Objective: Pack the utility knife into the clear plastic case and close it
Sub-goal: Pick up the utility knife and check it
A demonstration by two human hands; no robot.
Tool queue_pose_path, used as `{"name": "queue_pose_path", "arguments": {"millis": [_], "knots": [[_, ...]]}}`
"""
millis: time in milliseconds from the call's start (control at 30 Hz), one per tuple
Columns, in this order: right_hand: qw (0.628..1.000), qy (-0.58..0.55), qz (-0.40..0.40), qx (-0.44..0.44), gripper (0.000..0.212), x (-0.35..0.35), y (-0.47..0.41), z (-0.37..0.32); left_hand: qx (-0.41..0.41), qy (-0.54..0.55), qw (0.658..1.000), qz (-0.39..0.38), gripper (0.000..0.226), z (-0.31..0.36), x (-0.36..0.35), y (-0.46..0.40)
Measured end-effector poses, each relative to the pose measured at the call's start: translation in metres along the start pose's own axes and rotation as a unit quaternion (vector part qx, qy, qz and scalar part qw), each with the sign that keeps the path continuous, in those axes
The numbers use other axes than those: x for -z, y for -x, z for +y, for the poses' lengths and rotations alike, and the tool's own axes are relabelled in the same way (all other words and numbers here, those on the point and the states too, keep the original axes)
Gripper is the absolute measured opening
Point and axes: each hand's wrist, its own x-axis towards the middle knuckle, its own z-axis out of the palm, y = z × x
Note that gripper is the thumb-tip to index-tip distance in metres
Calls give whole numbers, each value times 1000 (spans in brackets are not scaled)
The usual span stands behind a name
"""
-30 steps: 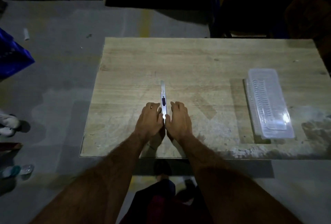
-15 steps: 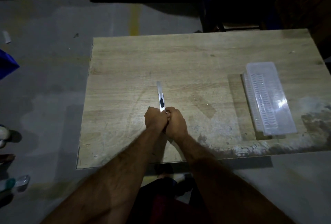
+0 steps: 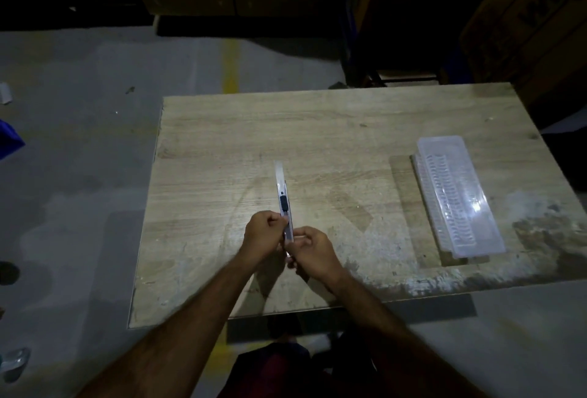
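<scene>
A silver utility knife (image 3: 283, 197) with a dark slider points away from me over the middle of the wooden table (image 3: 317, 130), its blade extended at the far end. My left hand (image 3: 263, 237) is closed on the knife's near end from the left. From the right, my right hand (image 3: 313, 253) grips that same end a little lower. The clear plastic case (image 3: 457, 197) lies closed and lengthwise on the right side of the table, well apart from both hands.
Concrete floor with a yellow line surrounds the table. Dark cabinets and a cardboard box (image 3: 533, 16) stand beyond the far edge. A blue object (image 3: 8, 140) lies on the floor at the left.
Both hands went from flat on the table beside the knife to fists gripping its near end. The knife's near end has lifted slightly.
</scene>
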Motion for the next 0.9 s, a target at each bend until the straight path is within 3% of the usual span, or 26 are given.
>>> {"name": "queue_pose_path", "arguments": {"millis": [200, 300, 433, 667, 900], "knots": [[998, -53, -19, 25, 20, 6, 24, 1, -55, 87, 993, -63, 24, 14, 23, 25], [995, -79, -28, 49, 9, 10, 40, -6, -57, 150, 984, -82, 28, 28, 34, 34], [992, -99, -30, 70, 13, 14, 62, -19, -52, 179, 979, -80, 34, 48, 39, 43], [990, -106, -34, 91, 15, 24, 83, -32, -24, 201, 966, -160, 17, 48, 45, 61], [988, -128, -38, 80, 19, 32, 95, -31, -16, 230, 957, -174, 43, 42, 38, 81]]}}
